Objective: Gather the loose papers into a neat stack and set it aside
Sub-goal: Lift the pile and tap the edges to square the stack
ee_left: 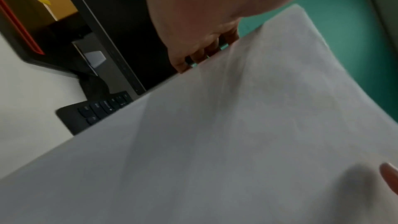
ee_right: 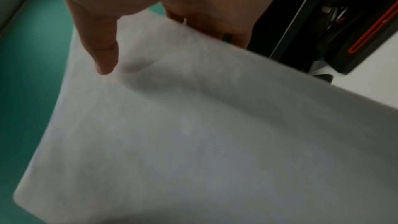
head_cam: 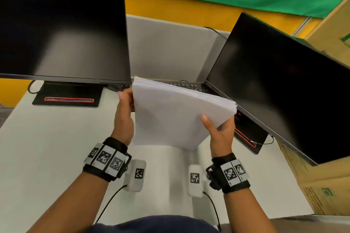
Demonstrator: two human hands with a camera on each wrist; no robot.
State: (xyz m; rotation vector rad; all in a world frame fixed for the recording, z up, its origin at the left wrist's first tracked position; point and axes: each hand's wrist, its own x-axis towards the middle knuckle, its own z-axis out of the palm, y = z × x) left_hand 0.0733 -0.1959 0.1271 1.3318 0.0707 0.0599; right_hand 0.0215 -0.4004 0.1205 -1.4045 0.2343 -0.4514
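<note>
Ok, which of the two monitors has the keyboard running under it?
The right-hand monitor, beside the right hand. The black keyboard behind the paper stack runs under its lower edge; the left monitor has only its stand below it.

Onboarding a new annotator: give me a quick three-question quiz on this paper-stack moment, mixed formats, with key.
1. True or false: the paper stack lies flat on the desk.
2. Which hands hold the stack? A) left hand only B) right hand only C) both
3. Fill in: behind the stack, between the two monitors, lies a black ____.

Key: 1. False, it is held tilted above the desk. 2. C, one hand at each side edge. 3. keyboard.
</note>
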